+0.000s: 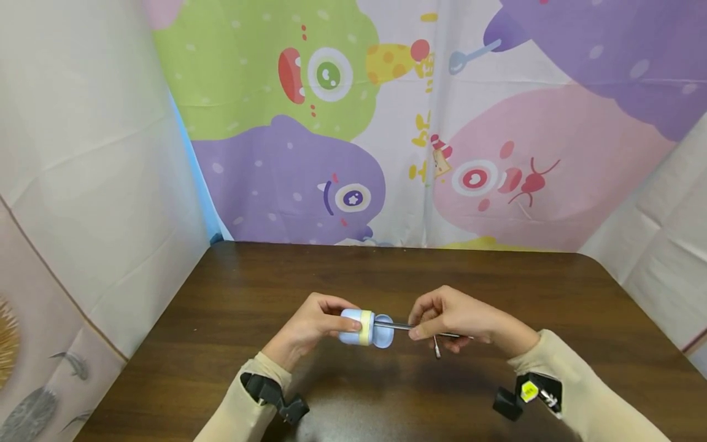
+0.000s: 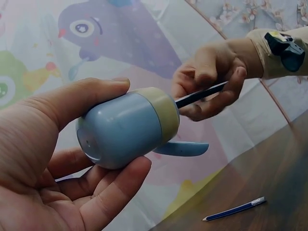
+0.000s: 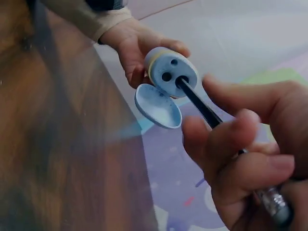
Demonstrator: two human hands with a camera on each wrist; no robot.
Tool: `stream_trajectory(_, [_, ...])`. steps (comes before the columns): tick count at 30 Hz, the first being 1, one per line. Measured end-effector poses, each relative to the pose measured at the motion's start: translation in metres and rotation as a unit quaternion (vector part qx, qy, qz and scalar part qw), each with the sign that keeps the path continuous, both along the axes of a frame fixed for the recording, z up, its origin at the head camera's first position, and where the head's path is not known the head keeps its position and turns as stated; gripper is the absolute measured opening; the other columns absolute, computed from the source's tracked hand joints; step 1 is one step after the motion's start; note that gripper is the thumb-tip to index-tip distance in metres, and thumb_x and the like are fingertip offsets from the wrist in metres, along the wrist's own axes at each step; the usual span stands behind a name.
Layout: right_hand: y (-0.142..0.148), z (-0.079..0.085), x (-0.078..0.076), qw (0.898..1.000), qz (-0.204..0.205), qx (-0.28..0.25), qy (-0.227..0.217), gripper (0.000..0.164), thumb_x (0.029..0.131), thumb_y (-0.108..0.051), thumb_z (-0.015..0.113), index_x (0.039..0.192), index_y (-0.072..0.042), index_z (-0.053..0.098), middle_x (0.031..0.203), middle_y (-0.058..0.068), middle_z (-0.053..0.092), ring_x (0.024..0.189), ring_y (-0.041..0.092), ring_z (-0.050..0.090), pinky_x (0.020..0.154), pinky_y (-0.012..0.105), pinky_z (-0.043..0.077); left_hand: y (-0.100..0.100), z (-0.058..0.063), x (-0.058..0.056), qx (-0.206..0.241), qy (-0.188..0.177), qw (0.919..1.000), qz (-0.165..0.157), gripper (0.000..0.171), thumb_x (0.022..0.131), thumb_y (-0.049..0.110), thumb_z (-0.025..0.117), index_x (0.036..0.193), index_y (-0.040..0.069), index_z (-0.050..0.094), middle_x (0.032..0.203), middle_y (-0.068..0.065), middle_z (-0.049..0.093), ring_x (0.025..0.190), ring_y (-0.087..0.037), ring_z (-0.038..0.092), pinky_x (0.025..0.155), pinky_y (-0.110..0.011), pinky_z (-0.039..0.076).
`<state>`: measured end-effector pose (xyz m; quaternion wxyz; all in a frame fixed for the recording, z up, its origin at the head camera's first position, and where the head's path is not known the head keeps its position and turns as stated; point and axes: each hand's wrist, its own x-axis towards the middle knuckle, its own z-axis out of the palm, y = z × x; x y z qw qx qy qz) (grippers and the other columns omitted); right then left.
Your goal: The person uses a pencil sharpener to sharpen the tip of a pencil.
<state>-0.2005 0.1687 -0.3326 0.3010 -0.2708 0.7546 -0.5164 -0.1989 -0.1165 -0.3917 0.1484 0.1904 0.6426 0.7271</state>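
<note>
My left hand (image 1: pixel 317 322) grips a light-blue pencil sharpener (image 2: pixel 127 127) with a cream-yellow band, thumb on one side and fingers on the other. Its lid (image 3: pixel 159 107) hangs open. The face under the lid has three round holes, and a dark pencil (image 3: pixel 204 108) sits in one of them, its tip hidden inside. My right hand (image 1: pixel 450 316) holds this pencil along its shaft between thumb and fingers. At the pencil's back end, a silvery part (image 3: pixel 273 204) shows below the fingers. Both hands are above the table, facing each other.
A second, blue pencil (image 2: pixel 234 209) with a whitish end lies on the brown wooden table (image 1: pixel 265 276), partly behind my right hand in the head view. A cartoon-printed cloth (image 1: pixel 309 172) hangs at the table's back edge, with pale cloths at both sides.
</note>
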Motion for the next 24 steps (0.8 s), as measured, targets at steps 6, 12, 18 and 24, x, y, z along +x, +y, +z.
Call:
stream_trajectory(6, [-0.003,0.001,0.008,0.983,-0.056,0.051,0.169,0.016,0.078,-0.012,0.084,0.075,-0.006,0.070,0.054,0.002,0.062,0.039,0.008,0.052,0.036,0.021,0.034,0.000,0.000,0.000,0.007,-0.011,0.9999,0.003,0.046,0.076,0.003,0.080,0.105,-0.026,0.058,0.078,-0.003,0.067,0.069,-0.012,0.061,0.058,-0.024,0.054])
stream_trajectory(12, [-0.010,-0.009,0.016,0.844,-0.060,0.039,0.532,0.019,0.074,-0.008,0.086,0.070,-0.015,0.068,0.063,-0.011,0.061,0.051,-0.005,0.040,0.046,0.017,0.035,0.002,-0.001,-0.001,0.040,-0.031,0.9986,0.016,0.010,0.078,-0.003,0.075,0.088,-0.002,0.076,0.081,-0.006,0.068,0.068,-0.014,0.064,0.058,-0.026,0.055])
stream_trajectory(18, [-0.011,-0.007,0.017,0.886,-0.055,0.037,0.459,0.020,0.079,-0.005,0.082,0.067,-0.014,0.068,0.058,-0.014,0.057,0.051,-0.005,0.035,0.046,0.018,0.033,0.005,-0.003,-0.001,0.043,-0.041,0.9982,0.010,0.012,0.078,-0.005,0.073,0.085,0.004,0.077,0.081,-0.006,0.068,0.067,-0.013,0.063,0.057,-0.026,0.055])
stream_trajectory(24, [-0.008,0.002,0.008,0.980,-0.055,0.050,0.186,0.019,0.085,-0.006,0.074,0.067,-0.006,0.069,0.048,-0.006,0.048,0.039,0.005,0.041,0.038,0.022,0.035,0.005,-0.004,-0.001,0.033,-0.032,0.9989,0.009,0.033,0.077,-0.005,0.075,0.100,-0.025,0.062,0.079,-0.005,0.067,0.067,-0.013,0.063,0.057,-0.026,0.055])
